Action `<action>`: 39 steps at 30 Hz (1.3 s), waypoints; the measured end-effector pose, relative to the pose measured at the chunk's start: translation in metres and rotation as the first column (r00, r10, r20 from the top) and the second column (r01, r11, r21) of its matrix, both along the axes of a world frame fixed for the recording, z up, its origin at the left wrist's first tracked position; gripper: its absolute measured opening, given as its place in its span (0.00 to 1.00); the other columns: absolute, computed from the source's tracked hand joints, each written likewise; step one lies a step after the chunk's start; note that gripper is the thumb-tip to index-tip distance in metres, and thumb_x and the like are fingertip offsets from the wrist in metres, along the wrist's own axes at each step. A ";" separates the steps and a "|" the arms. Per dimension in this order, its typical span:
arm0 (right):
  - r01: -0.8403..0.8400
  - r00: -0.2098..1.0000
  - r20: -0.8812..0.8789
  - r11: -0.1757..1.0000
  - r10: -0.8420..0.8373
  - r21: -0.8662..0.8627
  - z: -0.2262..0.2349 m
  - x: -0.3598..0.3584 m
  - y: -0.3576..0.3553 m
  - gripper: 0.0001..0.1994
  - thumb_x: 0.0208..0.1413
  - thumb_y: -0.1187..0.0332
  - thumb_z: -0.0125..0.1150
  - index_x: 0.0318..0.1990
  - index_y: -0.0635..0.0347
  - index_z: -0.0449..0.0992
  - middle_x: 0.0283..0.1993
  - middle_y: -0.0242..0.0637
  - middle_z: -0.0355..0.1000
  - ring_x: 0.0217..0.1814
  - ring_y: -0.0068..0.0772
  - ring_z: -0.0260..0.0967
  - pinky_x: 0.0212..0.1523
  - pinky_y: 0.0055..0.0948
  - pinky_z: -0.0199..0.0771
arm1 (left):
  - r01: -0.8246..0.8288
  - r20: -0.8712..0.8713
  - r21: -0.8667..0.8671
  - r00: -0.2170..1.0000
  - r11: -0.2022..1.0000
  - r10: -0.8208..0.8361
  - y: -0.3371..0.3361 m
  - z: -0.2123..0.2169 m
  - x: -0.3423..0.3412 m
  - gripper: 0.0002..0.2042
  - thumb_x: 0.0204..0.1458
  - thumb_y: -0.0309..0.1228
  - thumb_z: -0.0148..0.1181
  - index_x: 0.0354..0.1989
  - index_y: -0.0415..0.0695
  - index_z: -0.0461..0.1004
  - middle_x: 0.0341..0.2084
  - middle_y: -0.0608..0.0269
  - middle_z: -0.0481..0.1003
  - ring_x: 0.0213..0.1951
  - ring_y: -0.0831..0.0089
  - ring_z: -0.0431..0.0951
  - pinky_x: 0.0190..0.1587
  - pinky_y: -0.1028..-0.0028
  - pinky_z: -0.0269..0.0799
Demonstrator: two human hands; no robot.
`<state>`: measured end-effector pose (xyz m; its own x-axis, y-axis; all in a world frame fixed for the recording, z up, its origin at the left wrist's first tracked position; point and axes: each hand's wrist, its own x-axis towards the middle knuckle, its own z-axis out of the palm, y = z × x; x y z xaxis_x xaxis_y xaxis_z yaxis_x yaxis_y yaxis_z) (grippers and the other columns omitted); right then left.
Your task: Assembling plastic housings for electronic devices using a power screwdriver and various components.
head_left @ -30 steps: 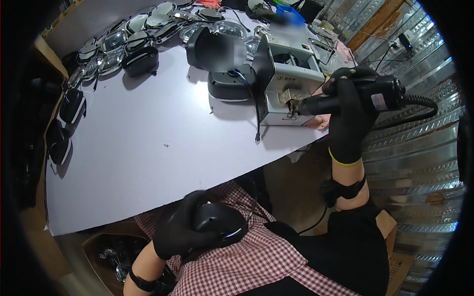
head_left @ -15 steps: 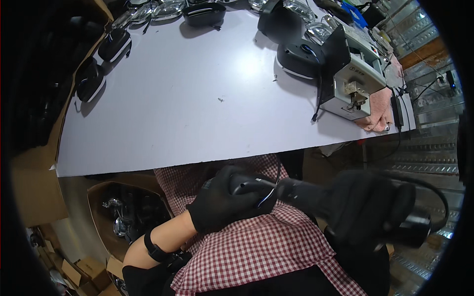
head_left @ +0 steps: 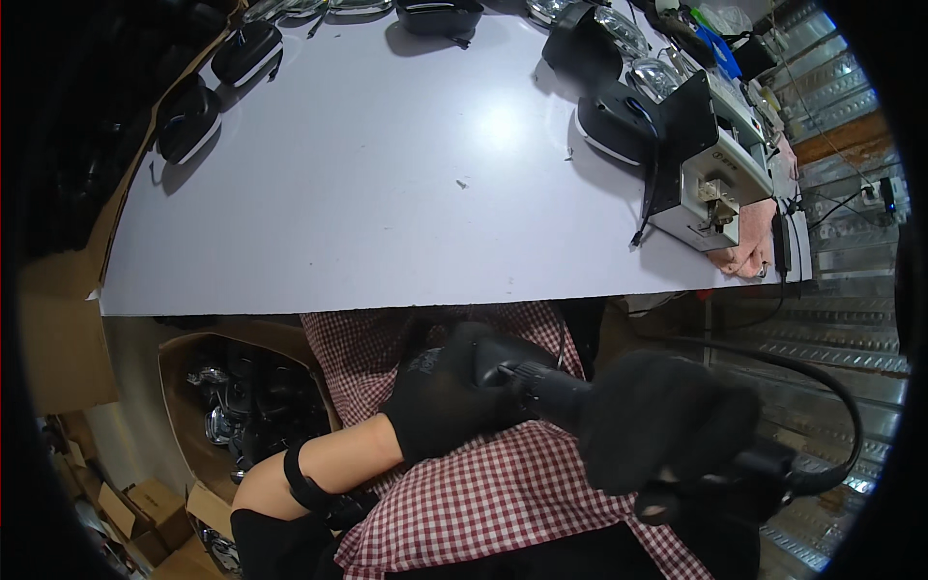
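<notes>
My left hand [head_left: 449, 396], in a black glove, is closed around a black car side mirror housing [head_left: 517, 354] held over my lap. Much of the housing is hidden by the glove. In my right hand [head_left: 667, 420], also gloved in black, is a black corded electric screwdriver [head_left: 553, 394]. It points left, with its nose at the housing; whether the tip touches a screw there cannot be made out. Its cable [head_left: 846, 387] loops away from the rear end on the right. Beneath both hands lies a red-and-white checked apron [head_left: 483, 483].
On the white table [head_left: 387, 222] stands a screw feeder box [head_left: 720, 184] at the right. Black mirror housings [head_left: 619, 121] stand beside it, with several more along the left and far edges [head_left: 246, 53]. Below the table, a cardboard box [head_left: 179, 416] holds dark and chrome parts.
My right hand has moved left with the electric screwdriver, bringing its nose onto the housing. The left hand keeps its hold. The view has shifted slightly.
</notes>
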<state>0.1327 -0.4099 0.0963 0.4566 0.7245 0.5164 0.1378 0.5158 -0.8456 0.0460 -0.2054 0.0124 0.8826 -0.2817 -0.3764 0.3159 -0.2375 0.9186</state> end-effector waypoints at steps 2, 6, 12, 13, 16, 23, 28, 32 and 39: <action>-0.033 0.999 0.029 0.998 0.032 0.051 -0.006 -0.003 0.007 0.10 0.53 0.67 0.63 0.38 0.61 0.73 0.32 0.44 0.75 0.30 0.40 0.75 0.31 0.38 0.75 | -0.004 0.036 0.043 0.999 0.999 0.003 0.000 -0.003 -0.004 0.26 0.54 0.42 0.61 0.54 0.39 0.59 0.40 0.52 0.76 0.39 0.69 0.80 0.42 0.72 0.77; -0.116 0.993 -0.005 0.991 0.117 0.069 -0.035 -0.006 0.005 0.12 0.53 0.66 0.63 0.44 0.60 0.79 0.44 0.42 0.77 0.47 0.41 0.76 0.52 0.42 0.73 | -0.074 -0.091 0.095 0.992 0.993 0.082 -0.001 -0.024 -0.014 0.26 0.49 0.33 0.67 0.54 0.38 0.64 0.44 0.49 0.77 0.45 0.62 0.80 0.46 0.67 0.77; 0.026 0.996 -0.086 0.997 -0.031 -0.069 -0.023 -0.013 -0.007 0.09 0.54 0.66 0.61 0.39 0.59 0.78 0.38 0.38 0.75 0.39 0.37 0.74 0.44 0.37 0.72 | -0.068 0.170 0.229 0.985 0.971 0.028 -0.004 -0.032 -0.012 0.21 0.50 0.30 0.64 0.53 0.42 0.68 0.43 0.55 0.78 0.46 0.62 0.79 0.50 0.67 0.75; 0.097 0.989 -0.109 0.995 -0.101 -0.039 -0.019 -0.015 -0.009 0.08 0.54 0.66 0.61 0.39 0.59 0.77 0.37 0.38 0.74 0.37 0.36 0.73 0.42 0.36 0.71 | -0.043 0.174 0.225 0.985 0.973 0.003 -0.004 -0.032 -0.013 0.21 0.50 0.30 0.64 0.53 0.42 0.68 0.43 0.55 0.78 0.46 0.62 0.79 0.50 0.67 0.75; 0.332 0.932 -0.168 0.942 -0.320 0.052 -0.005 -0.019 -0.016 0.08 0.54 0.67 0.60 0.39 0.59 0.75 0.33 0.36 0.72 0.32 0.34 0.71 0.36 0.35 0.70 | 0.109 0.273 0.363 0.937 0.925 -0.218 0.001 -0.029 -0.018 0.25 0.51 0.37 0.63 0.56 0.41 0.66 0.49 0.48 0.72 0.49 0.56 0.76 0.49 0.64 0.74; 0.684 0.729 -0.327 0.668 -0.602 0.294 0.020 0.012 -0.025 0.07 0.55 0.69 0.57 0.39 0.60 0.71 0.25 0.34 0.68 0.20 0.30 0.66 0.22 0.31 0.67 | 0.130 -0.032 -0.002 0.991 0.992 -0.130 0.010 0.001 0.021 0.28 0.52 0.38 0.63 0.58 0.38 0.63 0.50 0.45 0.71 0.50 0.57 0.77 0.49 0.63 0.75; 0.815 0.501 -0.172 0.396 -0.848 0.423 0.018 0.056 -0.106 0.08 0.57 0.71 0.54 0.44 0.52 0.68 0.28 0.29 0.62 0.27 0.23 0.60 0.32 0.28 0.66 | 0.153 -0.092 -0.194 0.981 0.969 -0.173 0.007 0.007 0.031 0.32 0.49 0.28 0.62 0.62 0.36 0.56 0.48 0.44 0.73 0.47 0.61 0.78 0.45 0.66 0.79; 0.881 0.324 -0.250 0.195 -0.912 0.431 0.003 0.090 -0.135 0.09 0.59 0.73 0.53 0.47 0.56 0.68 0.37 0.37 0.72 0.36 0.25 0.67 0.40 0.26 0.70 | 0.288 -0.095 -0.244 0.943 0.926 -0.318 -0.006 -0.010 0.049 0.32 0.47 0.36 0.64 0.59 0.33 0.61 0.47 0.45 0.74 0.46 0.59 0.80 0.46 0.64 0.79; 0.759 0.572 0.302 0.631 -0.763 0.158 0.007 0.102 -0.124 0.16 0.53 0.72 0.58 0.49 0.60 0.65 0.36 0.38 0.68 0.37 0.29 0.66 0.38 0.34 0.71 | 0.479 -0.030 0.386 0.860 0.788 -0.509 -0.026 0.020 0.075 0.42 0.40 0.56 0.68 0.57 0.36 0.64 0.44 0.43 0.76 0.46 0.56 0.80 0.49 0.65 0.75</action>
